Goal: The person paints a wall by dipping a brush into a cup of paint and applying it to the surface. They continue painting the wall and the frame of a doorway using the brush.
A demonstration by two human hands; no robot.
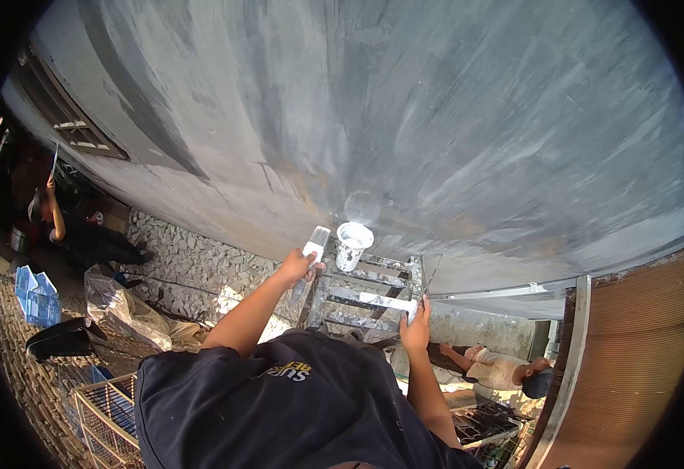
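My left hand (pixel 298 266) is closed around a wide paintbrush (pixel 316 241), whose pale bristles point up toward the wall. A white paint bucket (pixel 351 248), streaked with grey, stands at the top of a paint-spattered ladder (pixel 365 293), just right of the brush. Lower right, my right hand (pixel 415 322) is closed on a white-and-grey tool (pixel 389 301) lying across in front of the ladder; its exact kind is unclear. Beyond the bucket rises the grey, streaky wall (pixel 435 141).
One person (pixel 57 219) is at the far left with an arm raised; another (pixel 506 367) is at the lower right. Rubble (pixel 178 254) lies along the wall's foot. A blue crate (pixel 37 297), a wire cage (pixel 107 414) and a brown corrugated panel (pixel 631 359) are around.
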